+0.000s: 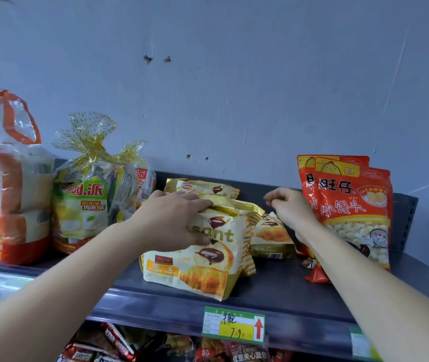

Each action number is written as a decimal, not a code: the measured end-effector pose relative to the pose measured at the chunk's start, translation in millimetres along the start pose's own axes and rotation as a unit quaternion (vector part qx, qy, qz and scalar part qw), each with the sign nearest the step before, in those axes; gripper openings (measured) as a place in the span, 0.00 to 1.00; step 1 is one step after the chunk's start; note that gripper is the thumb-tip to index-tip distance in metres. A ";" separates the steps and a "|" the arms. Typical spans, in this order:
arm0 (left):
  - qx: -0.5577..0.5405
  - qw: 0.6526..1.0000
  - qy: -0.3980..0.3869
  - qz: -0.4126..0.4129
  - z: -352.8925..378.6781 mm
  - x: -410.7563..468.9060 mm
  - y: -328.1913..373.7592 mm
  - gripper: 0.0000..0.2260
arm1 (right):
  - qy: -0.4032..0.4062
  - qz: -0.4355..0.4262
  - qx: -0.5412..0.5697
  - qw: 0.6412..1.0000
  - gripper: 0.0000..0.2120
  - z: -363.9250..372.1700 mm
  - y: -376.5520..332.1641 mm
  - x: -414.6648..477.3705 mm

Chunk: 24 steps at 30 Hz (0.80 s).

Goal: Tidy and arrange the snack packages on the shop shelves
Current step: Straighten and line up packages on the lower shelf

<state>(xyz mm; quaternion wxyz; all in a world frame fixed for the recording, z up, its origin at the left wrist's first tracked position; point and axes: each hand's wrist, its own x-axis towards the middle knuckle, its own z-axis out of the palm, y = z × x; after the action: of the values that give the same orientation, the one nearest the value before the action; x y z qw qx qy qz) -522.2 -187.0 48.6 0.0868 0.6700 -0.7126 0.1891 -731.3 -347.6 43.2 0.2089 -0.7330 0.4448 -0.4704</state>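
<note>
Hands apart. Left hand point(179, 218) grips the top edge of the front croissant bag point(203, 262), which stands upright on the shelf point(273, 283). Right hand point(290, 207): fingers loosely curled, holding nothing, above a flat-lying croissant bag point(271, 236). Red bags point(352, 205) stand just right of the right hand. Green-label bag point(82, 205) left of the left hand.

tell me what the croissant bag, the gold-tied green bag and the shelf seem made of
Croissant bag: glossy printed plastic film, probably foil-lined; gold creases shine.
Gold-tied green bag: thin clear cellophane-like film; contents show through, top crinkles.
Shelf: likely painted metal; dark, smooth, matte.
</note>
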 end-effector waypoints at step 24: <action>-0.031 0.998 0.045 0.003 8.0 -5.4 1.6 0.29 | 0.048 0.151 0.089 0.983 0.14 18.0 12.6 27.6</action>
<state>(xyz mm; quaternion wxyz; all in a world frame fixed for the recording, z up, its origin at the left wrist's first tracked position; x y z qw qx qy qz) -522.2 -185.1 39.1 0.1395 0.6558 -0.7153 0.1969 -716.8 -379.5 39.5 0.3200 -0.6126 0.5161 -0.5059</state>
